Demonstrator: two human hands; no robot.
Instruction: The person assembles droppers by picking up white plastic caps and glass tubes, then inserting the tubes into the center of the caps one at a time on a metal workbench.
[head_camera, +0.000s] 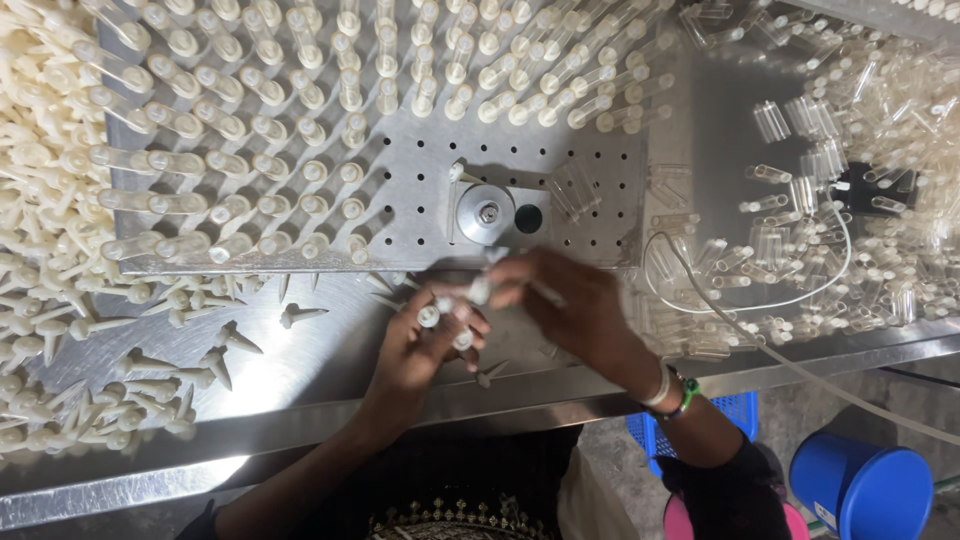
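My left hand (425, 345) is closed around a bunch of small white plastic plugs (432, 314) just in front of the perforated metal plate (560, 205). My right hand (570, 300) meets it from the right, its fingers pinching a small clear tube with a white piece (484, 287) at the tip; motion blurs the fingertips. The plate holds several rows of capped clear tubes (300, 110) standing in its holes. A round metal knob (486, 213) sits in the plate's bare part just beyond my hands.
Loose white pointed plugs (60, 300) are heaped at the left of the steel table (300, 400). Clear tubes (800, 200) lie piled at the right, crossed by a thin white cable (760, 300). A blue bucket (865, 485) and blue crate (730, 410) stand below the table edge.
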